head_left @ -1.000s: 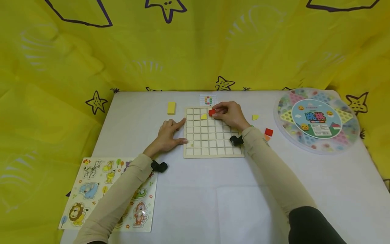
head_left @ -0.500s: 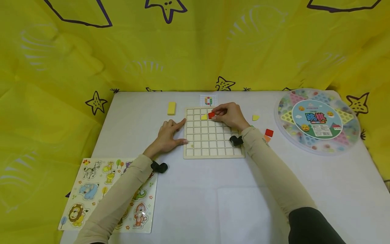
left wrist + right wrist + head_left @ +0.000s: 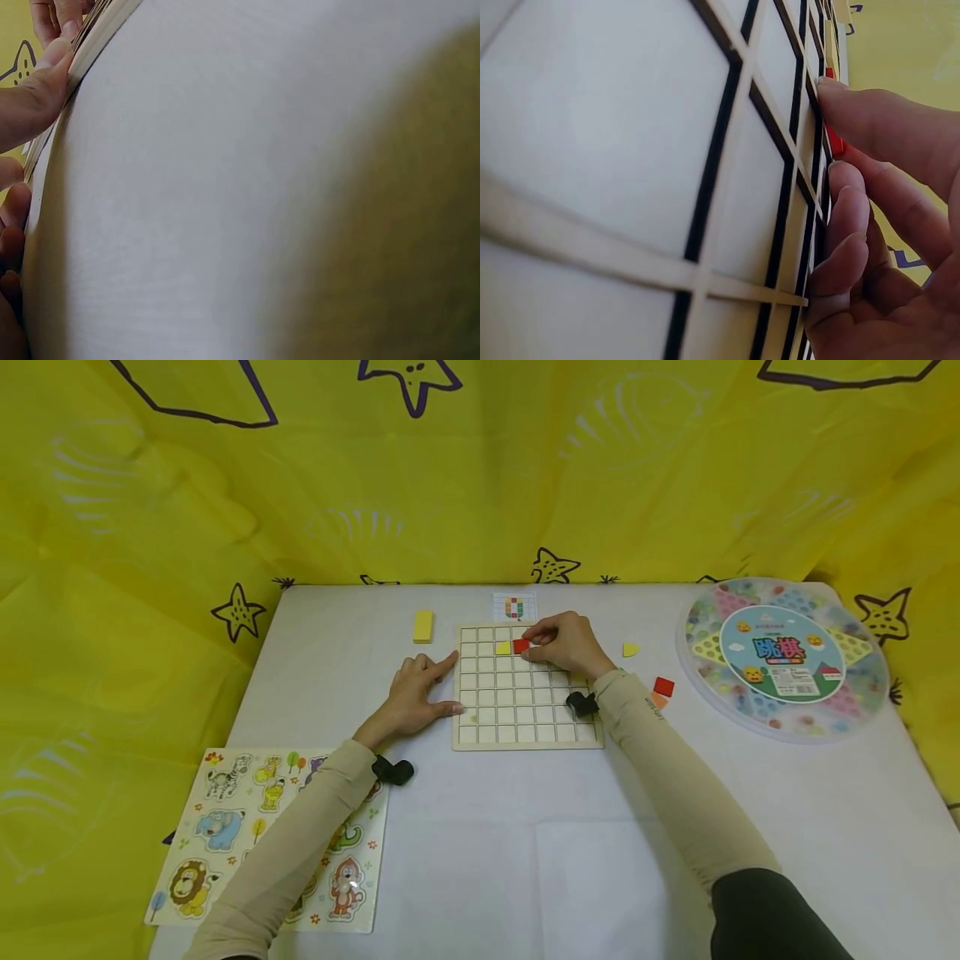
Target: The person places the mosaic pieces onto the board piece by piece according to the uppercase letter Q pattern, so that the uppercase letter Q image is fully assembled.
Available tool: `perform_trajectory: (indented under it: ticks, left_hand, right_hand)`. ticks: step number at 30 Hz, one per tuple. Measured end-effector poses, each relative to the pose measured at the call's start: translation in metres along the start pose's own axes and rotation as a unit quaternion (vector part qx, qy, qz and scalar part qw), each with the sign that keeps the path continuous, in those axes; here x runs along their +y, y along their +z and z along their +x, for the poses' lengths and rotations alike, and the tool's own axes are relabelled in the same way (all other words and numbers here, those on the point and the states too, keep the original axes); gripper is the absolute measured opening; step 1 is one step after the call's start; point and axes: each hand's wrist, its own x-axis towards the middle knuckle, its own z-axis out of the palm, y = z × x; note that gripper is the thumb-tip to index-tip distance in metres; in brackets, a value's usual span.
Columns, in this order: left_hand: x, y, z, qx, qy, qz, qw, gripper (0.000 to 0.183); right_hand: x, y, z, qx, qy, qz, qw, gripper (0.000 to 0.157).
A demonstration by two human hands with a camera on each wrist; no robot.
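Red tile (image 3: 521, 647) is now brought down level with yellow tile (image 3: 503, 647) on grid board (image 3: 506, 697), lower than a second ago; placement seems nearly done, full seating can't be told. Tile is pinched by right hand (image 3: 567, 642), thumb against fingers. Board's left edge is braced by left hand (image 3: 411, 697), thumb and index spread, nothing gripped.

High forward-down head view, close wrist views, board (image 3: 506, 697) shared.

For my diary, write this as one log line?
left hand: touches grid board; right hand: pinches red square tile; yellow tile: beside red
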Motion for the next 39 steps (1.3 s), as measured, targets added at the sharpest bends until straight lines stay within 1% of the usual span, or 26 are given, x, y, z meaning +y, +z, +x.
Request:
perform_trajectory:
  ticks: [4, 8, 15, 21, 31, 37, 39]
  left_hand:
    - [0.0005, -0.0008, 0.0000, 0.001, 0.001, 0.001, 1.0000, 0.095]
    - [0.0000, -0.0008, -0.0002, 0.002, 0.001, 0.003, 1.0000, 0.095]
    - [-0.0010, -0.0006, -0.0007, 0.002, 0.003, 0.005, 1.0000, 0.095]
    - [-0.0003, -0.0009, -0.0017, 0.001, -0.001, 0.007, 1.0000, 0.095]
    - [0.0004, -0.0003, -0.0020, 0.002, -0.001, 0.006, 1.0000, 0.095]
    - [0.0004, 0.0003, -0.0005, 0.001, 0.000, 0.005, 1.0000, 0.094]
    - [0.0002, 0.0005, 0.0002, 0.002, 0.001, 0.003, 1.0000, 0.094]
  right_hand:
    - [-0.0014, -0.0007, -0.0014, -0.002, -0.004, -0.001, 1.000, 0.034]
    - [-0.0026, -0.0019, -0.0027, -0.003, 0.008, 0.011, 1.000, 0.035]
    - [-0.0015, -0.0016, -0.0031, -0.006, 0.010, 0.013, 1.000, 0.033]
    - [-0.0031, 0.0003, -0.0033, -0.006, 0.020, 0.018, 1.000, 0.032]
    - [-0.0006, -0.0001, -0.0036, -0.011, 0.011, 0.018, 1.000, 0.035]
    - [0.0011, -0.0044, -0.0063, -0.006, -0.002, 0.034, 0.999, 0.036]
    - [0.0023, -0.0064, -0.0079, -0.003, -0.001, 0.043, 0.999, 0.035]
